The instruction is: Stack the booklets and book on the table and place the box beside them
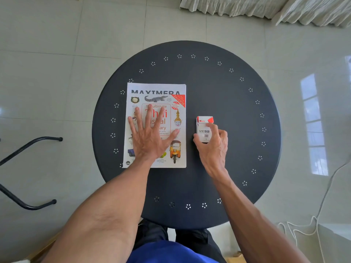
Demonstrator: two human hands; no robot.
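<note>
step: setting box (204,130) beside stack | left hand (150,135) lay spread flat on book (156,125) | right hand (213,144) pinched box, upright on counter (228,92) | tip: release gently, keep gap

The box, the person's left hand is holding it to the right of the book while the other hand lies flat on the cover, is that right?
Not quite. The head view shows the right hand holding the box, beside the book on its right. The left hand is the one lying flat on the cover.
</note>
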